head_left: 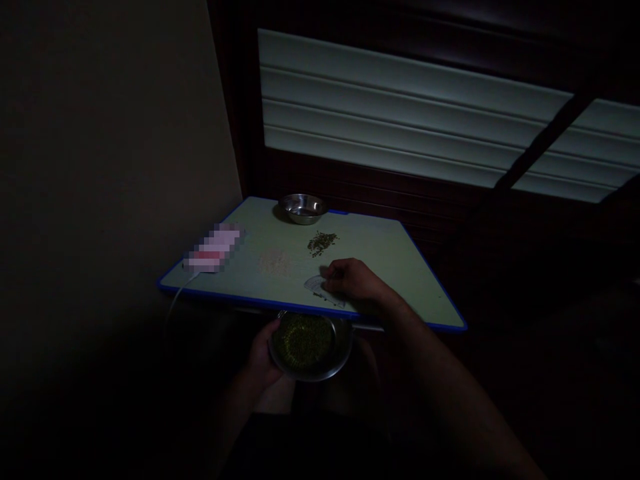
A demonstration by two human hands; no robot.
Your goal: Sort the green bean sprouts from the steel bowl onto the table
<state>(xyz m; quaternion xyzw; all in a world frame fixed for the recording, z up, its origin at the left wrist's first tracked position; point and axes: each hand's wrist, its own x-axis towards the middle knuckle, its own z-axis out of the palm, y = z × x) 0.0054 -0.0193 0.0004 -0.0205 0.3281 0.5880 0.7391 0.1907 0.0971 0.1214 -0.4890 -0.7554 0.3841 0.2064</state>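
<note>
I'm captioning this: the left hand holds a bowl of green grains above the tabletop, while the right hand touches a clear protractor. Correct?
Not quite: the head view shows the left hand holding that bowl below the tabletop, at its near edge. The rest stands.

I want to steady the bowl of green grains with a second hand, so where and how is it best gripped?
Probably grip the bowl by its right rim, coming from the right, thumb inside and fingers underneath. The rim curves free there, while the left hand holds the left side and the tabletop edge seems to crowd the far side.
</note>
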